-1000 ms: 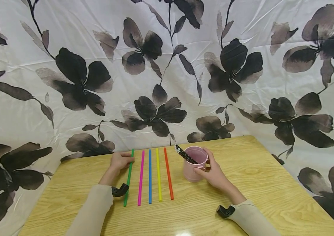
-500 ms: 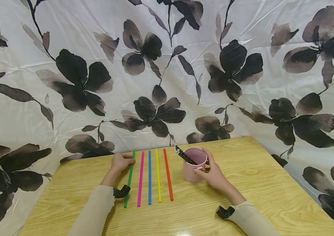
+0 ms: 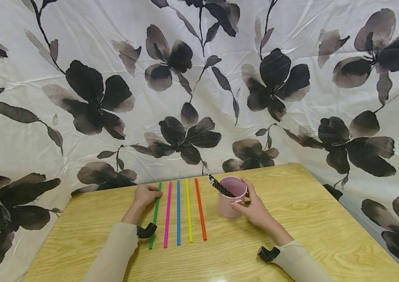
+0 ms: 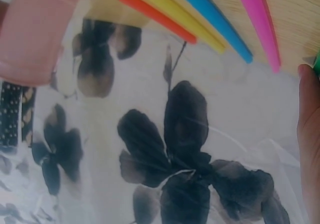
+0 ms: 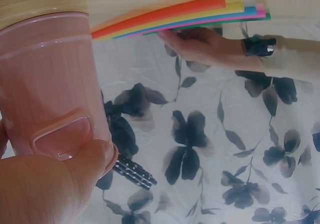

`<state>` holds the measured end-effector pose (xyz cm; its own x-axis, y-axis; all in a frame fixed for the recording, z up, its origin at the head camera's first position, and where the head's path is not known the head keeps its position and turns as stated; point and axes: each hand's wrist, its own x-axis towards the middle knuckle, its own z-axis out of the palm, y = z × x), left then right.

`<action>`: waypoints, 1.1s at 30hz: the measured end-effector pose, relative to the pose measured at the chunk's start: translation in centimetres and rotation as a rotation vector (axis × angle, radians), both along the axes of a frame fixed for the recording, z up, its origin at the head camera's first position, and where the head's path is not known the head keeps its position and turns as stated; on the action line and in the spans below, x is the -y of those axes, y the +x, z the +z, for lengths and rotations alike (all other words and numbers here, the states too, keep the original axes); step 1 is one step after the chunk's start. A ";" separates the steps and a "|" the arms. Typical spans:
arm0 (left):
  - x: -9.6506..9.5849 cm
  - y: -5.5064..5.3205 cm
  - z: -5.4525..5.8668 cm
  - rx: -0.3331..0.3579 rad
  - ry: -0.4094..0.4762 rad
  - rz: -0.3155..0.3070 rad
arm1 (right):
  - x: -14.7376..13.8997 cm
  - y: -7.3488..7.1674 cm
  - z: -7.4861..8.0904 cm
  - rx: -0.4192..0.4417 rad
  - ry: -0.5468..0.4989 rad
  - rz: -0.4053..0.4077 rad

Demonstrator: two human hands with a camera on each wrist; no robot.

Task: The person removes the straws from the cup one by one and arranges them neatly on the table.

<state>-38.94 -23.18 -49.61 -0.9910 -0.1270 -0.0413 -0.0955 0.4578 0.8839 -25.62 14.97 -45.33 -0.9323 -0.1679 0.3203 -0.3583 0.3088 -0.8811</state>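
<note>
In the head view my left hand is at the far end of a green straw, fingers and thumb pinching it. In the left wrist view only the thumb shows beside a sliver of green. My right hand grips a pink mug by its handle side, the thumb on the small handle. Several black, white-dotted sticks lean left inside the mug. Right of the green straw lie a magenta straw, a blue straw, a yellow straw and a red straw.
All this is on a light wooden table. Behind its far edge hangs a white cloth printed with dark flowers. Black wrist-worn devices sit on both sleeves.
My left hand and the green straw have shifted slightly right, nearer the magenta straw. The right hand and mug keep their place; the whole view has drifted a little.
</note>
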 end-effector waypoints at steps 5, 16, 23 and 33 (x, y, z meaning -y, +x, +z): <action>-0.2 0.2 0.0 -0.022 -0.051 -0.004 | 0.0 0.2 0.1 -0.003 -0.002 0.001; -0.1 0.5 0.0 -0.033 -0.038 -0.008 | -0.1 0.2 0.0 -0.001 0.002 0.000; -0.1 0.4 0.0 -0.040 -0.068 -0.005 | -0.1 -0.2 -0.1 -0.012 0.011 0.005; 0.0 0.4 0.1 -0.037 -0.048 0.001 | -0.1 -0.4 0.0 -0.013 0.007 0.010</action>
<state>-38.50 -23.14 -49.48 -0.9916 -0.1291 0.0016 -0.0636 0.4995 0.8640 -25.99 15.04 -45.35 -0.9262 -0.1796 0.3314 -0.3730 0.3107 -0.8742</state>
